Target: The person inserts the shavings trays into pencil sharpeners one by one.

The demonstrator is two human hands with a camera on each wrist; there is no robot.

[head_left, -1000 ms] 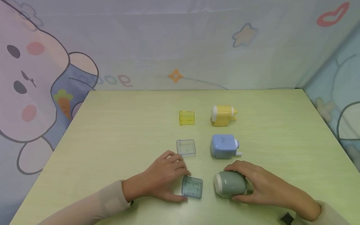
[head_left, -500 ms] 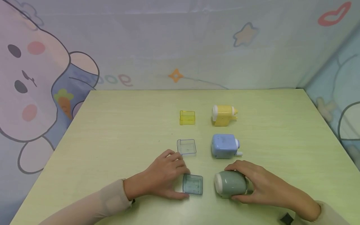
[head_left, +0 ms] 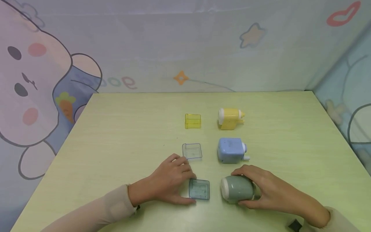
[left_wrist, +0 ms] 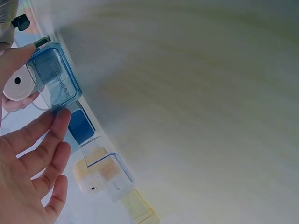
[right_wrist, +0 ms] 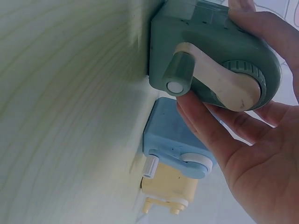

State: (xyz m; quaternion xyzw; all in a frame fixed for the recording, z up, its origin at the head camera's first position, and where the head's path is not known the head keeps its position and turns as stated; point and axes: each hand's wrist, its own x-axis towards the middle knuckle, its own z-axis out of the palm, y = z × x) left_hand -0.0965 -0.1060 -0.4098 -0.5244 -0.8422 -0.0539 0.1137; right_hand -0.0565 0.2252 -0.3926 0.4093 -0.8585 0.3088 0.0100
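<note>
My left hand (head_left: 171, 182) pinches a clear teal shavings drawer (head_left: 199, 189) between thumb and fingers, low over or on the table near the front. Just right of it, a green crank pencil sharpener (head_left: 239, 189) is gripped by my right hand (head_left: 272, 191), thumb on the near side and fingers over the far side. Its white round face points toward the drawer, with a gap between them. In the right wrist view the sharpener's crank handle (right_wrist: 219, 79) faces the palm. The left wrist view shows the drawer (left_wrist: 56, 77) held at its edges by thumb and fingertips.
Behind the drawer lie a clear blue-edged drawer (head_left: 192, 151) and a yellow one (head_left: 193, 121). A blue sharpener (head_left: 231, 150) and a yellow sharpener (head_left: 229, 118) stand in line beyond the green one. The pale table (head_left: 121, 129) ends at a printed cloth (head_left: 203, 48).
The teal drawer has turned from slightly tilted to nearly square and shifted a little right and away from me with my left hand. My right hand and the green sharpener stay put.
</note>
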